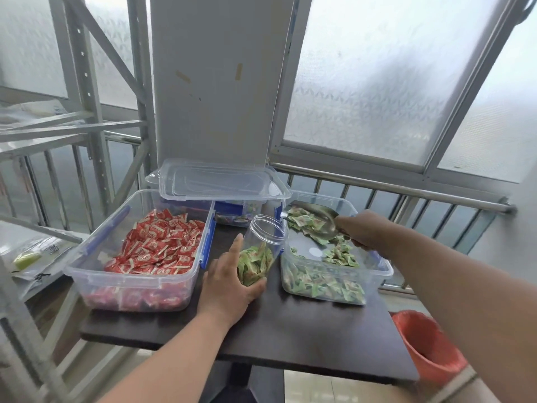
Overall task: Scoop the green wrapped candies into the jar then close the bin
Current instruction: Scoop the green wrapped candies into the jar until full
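A clear plastic jar (263, 242), partly filled with green wrapped candies, leans toward the right with its open mouth up. My left hand (229, 283) grips its lower part from the left. My right hand (363, 228) holds a metal scoop (315, 221) loaded with green candies, just right of the jar's mouth and above the open clear bin (377, 271). More green candies (322, 283) lie in that bin, mostly along its near side. Clear lids (220, 181) rest on a bin at the back.
An open clear bin of red wrapped candies (145, 251) stands left of the jar on the dark table (305, 338). A third bin (241, 213) sits behind under the lids. A red bucket (427, 341) stands on the floor at right. Metal shelving (72, 135) rises at left.
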The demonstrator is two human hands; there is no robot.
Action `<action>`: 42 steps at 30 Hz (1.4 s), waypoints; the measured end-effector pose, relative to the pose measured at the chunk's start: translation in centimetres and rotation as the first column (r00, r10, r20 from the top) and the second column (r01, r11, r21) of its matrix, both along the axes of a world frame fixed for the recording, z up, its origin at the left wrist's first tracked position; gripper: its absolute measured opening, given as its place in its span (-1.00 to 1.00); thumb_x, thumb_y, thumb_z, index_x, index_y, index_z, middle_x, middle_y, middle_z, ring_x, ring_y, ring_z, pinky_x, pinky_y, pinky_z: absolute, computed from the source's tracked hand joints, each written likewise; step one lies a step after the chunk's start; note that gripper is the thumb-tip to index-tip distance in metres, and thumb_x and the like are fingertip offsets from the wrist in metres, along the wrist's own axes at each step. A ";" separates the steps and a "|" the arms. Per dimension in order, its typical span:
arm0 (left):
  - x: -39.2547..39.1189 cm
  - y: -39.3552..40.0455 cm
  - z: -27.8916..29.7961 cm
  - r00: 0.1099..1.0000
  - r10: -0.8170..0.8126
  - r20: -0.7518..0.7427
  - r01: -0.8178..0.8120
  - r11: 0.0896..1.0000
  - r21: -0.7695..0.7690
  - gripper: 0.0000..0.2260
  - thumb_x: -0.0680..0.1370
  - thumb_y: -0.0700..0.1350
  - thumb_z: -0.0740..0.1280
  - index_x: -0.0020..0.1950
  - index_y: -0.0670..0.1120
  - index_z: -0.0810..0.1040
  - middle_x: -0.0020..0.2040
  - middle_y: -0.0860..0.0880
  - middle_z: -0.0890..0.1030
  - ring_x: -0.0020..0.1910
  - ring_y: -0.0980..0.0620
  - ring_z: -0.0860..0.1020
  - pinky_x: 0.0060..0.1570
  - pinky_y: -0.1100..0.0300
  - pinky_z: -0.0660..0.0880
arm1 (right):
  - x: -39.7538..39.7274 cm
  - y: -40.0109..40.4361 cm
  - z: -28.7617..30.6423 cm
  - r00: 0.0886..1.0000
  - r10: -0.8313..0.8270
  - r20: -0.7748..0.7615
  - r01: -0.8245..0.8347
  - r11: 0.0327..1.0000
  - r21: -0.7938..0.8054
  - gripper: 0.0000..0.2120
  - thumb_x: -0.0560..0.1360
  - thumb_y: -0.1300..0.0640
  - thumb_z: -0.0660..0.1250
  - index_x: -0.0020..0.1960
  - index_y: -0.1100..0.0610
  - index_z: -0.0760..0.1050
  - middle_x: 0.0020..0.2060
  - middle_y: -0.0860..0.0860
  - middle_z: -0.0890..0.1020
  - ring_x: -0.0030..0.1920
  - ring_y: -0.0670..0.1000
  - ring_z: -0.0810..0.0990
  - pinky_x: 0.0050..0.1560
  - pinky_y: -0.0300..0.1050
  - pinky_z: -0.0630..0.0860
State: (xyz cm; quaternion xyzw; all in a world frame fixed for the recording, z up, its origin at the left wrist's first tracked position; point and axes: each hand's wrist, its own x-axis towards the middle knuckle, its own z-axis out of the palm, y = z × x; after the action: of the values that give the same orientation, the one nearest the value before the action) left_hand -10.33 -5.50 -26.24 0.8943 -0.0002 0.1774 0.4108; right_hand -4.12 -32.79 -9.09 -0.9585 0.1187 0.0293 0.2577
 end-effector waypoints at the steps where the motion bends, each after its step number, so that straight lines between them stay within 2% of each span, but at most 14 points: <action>1: -0.1 -0.1 0.0 1.000 -0.006 0.006 0.006 1.000 0.007 -0.01 0.47 0.25 0.52 0.70 0.29 -0.07 0.46 0.02 0.47 0.41 -0.04 0.39 0.47 -0.13 0.35 | -0.2 0.2 0.4 1.000 0.016 0.022 -0.015 0.999 -0.037 -0.57 0.35 -0.24 0.24 -0.26 0.14 0.56 -0.42 0.06 0.51 -0.38 0.05 0.39 -0.31 -0.10 0.35; 5: -0.3 -0.1 -0.2 0.999 -0.018 0.032 0.017 0.999 0.045 0.02 0.47 0.23 0.53 0.68 0.31 -0.13 0.38 0.08 0.47 0.35 0.00 0.38 0.42 -0.12 0.40 | -0.7 1.0 2.1 0.988 0.108 0.115 -0.082 0.975 -0.205 -0.51 0.44 -0.22 0.28 -0.16 0.22 0.67 -0.25 0.15 0.69 -0.27 0.08 0.60 -0.14 -0.04 0.59; 8: -0.2 0.0 -0.6 0.999 -0.011 0.040 0.008 0.998 0.058 0.04 0.46 0.21 0.53 0.68 0.31 -0.15 0.35 0.08 0.44 0.31 0.01 0.36 0.34 -0.04 0.44 | -1.1 2.4 4.2 0.968 0.218 0.123 -0.144 0.887 -0.438 -0.51 0.49 -0.25 0.26 -0.17 0.17 0.65 -0.23 0.09 0.66 -0.19 0.08 0.61 -0.19 -0.10 0.52; 11: -0.1 0.0 -0.8 0.999 -0.003 0.048 -0.001 0.998 0.070 0.03 0.46 0.22 0.52 0.70 0.28 -0.14 0.34 0.06 0.43 0.31 0.01 0.35 0.34 0.01 0.41 | -1.4 3.7 6.1 0.943 0.323 0.078 -0.206 0.752 -0.626 -0.50 0.51 -0.27 0.23 -0.26 0.16 0.56 -0.32 0.01 0.54 -0.25 0.05 0.54 -0.25 -0.11 0.46; 15: 0.0 0.0 -0.8 0.999 0.013 0.047 -0.017 0.998 0.067 0.02 0.46 0.23 0.51 0.71 0.24 -0.12 0.33 0.04 0.43 0.30 0.01 0.36 0.31 0.03 0.42 | -1.4 5.1 8.0 0.913 0.406 0.043 -0.245 0.629 -0.738 -0.44 0.50 -0.33 0.25 -0.21 0.18 0.64 -0.30 0.01 0.61 -0.22 0.05 0.61 -0.17 -0.08 0.57; 19: -0.1 -0.1 -0.5 0.999 0.042 0.019 -0.043 0.999 0.022 0.02 0.45 0.22 0.52 0.70 0.22 -0.10 0.31 0.02 0.43 0.29 -0.01 0.42 0.28 0.01 0.47 | -0.8 6.2 8.9 0.864 0.501 0.052 -0.286 0.573 -0.768 -0.45 0.48 -0.37 0.28 -0.19 0.13 0.66 -0.27 0.01 0.65 -0.21 0.05 0.64 -0.17 -0.05 0.61; 23: -0.2 -0.1 -0.4 0.999 0.043 -0.001 -0.043 0.999 -0.003 0.01 0.44 0.23 0.51 0.68 0.25 -0.10 0.30 0.01 0.42 0.28 -0.04 0.45 0.27 -0.02 0.49 | -0.7 7.0 8.8 0.832 0.542 0.117 -0.253 0.560 -0.789 -0.51 0.42 -0.40 0.32 -0.20 0.04 0.63 -0.32 -0.07 0.63 -0.23 0.00 0.59 -0.12 -0.02 0.62; 28: -0.4 0.0 -0.3 0.999 0.041 -0.024 -0.041 0.999 -0.035 0.00 0.46 0.24 0.50 0.68 0.24 -0.12 0.37 -0.03 0.39 0.35 -0.07 0.43 0.30 -0.05 0.44 | -0.3 6.8 8.5 0.825 0.510 0.242 -0.144 0.606 -0.783 -0.45 0.36 -0.49 0.22 -0.27 0.00 0.57 -0.34 -0.07 0.58 -0.16 0.11 0.52 -0.05 0.02 0.49; 30: -0.4 0.0 -0.2 0.999 0.031 -0.028 -0.032 0.999 -0.043 0.01 0.47 0.23 0.50 0.69 0.23 -0.12 0.41 -0.04 0.38 0.40 -0.08 0.41 0.34 -0.05 0.42 | -0.5 6.4 8.4 0.859 0.451 0.243 -0.112 0.628 -0.771 -0.53 0.45 -0.39 0.27 -0.22 0.02 0.57 -0.29 -0.04 0.59 -0.17 0.09 0.53 -0.17 -0.06 0.41; 32: -0.3 0.0 -0.2 0.999 0.024 -0.039 -0.026 0.998 -0.050 0.03 0.47 0.23 0.52 0.69 0.20 -0.15 0.49 -0.05 0.37 0.47 -0.09 0.37 0.40 -0.07 0.39 | -0.3 5.6 7.7 0.896 0.389 0.213 -0.101 0.647 -0.756 -0.69 0.55 -0.20 0.32 -0.09 0.05 0.57 -0.16 0.02 0.62 -0.17 0.07 0.55 -0.25 -0.10 0.42; 35: 0.0 -0.1 -0.4 0.997 0.033 -0.063 -0.039 0.994 -0.102 0.08 0.46 0.24 0.54 0.68 0.14 -0.20 0.54 -0.09 0.35 0.51 -0.12 0.34 0.46 -0.12 0.37 | -0.2 4.4 5.4 0.959 0.275 0.066 -0.133 0.644 -0.754 -0.78 0.63 0.10 0.22 0.11 0.20 0.56 -0.04 0.11 0.60 -0.05 0.15 0.58 -0.14 -0.11 0.43; 38: 0.3 -0.1 -0.8 0.998 0.046 -0.034 -0.050 0.992 -0.118 -0.01 0.44 0.23 0.56 0.62 0.11 -0.05 0.44 -0.10 0.44 0.43 -0.11 0.39 0.39 -0.14 0.44 | -0.9 3.2 2.4 0.981 0.176 -0.086 -0.177 0.608 -0.774 -0.74 0.60 0.25 0.16 0.12 0.26 0.60 -0.06 0.12 0.59 -0.11 0.10 0.58 -0.18 -0.17 0.45; 39: 0.4 -0.1 -0.8 0.999 0.042 -0.023 -0.045 0.992 -0.116 -0.06 0.44 0.21 0.57 0.60 0.11 0.02 0.42 -0.10 0.44 0.41 -0.11 0.40 0.36 -0.14 0.45 | -1.2 2.9 1.6 0.982 0.151 -0.115 -0.185 0.630 -0.755 -0.73 0.58 0.27 0.16 0.12 0.27 0.61 -0.05 0.11 0.61 -0.13 0.09 0.58 -0.19 -0.17 0.48; 42: 0.4 -0.1 -0.9 0.997 0.057 0.052 -0.052 0.995 -0.089 -0.22 0.46 0.12 0.59 0.55 0.08 0.24 0.38 -0.09 0.46 0.37 -0.10 0.41 0.31 -0.09 0.47 | -0.9 1.5 -0.6 0.985 0.117 -0.124 -0.170 0.690 -0.703 -0.74 0.57 0.28 0.20 0.17 0.28 0.58 0.04 0.14 0.63 0.04 0.12 0.65 -0.05 -0.08 0.57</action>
State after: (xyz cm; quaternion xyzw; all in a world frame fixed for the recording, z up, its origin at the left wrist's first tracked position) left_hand -9.92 -5.61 -27.10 0.8699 0.0206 0.2127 0.4445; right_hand -5.02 -31.28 -9.73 -0.9881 0.0545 0.0345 -0.1395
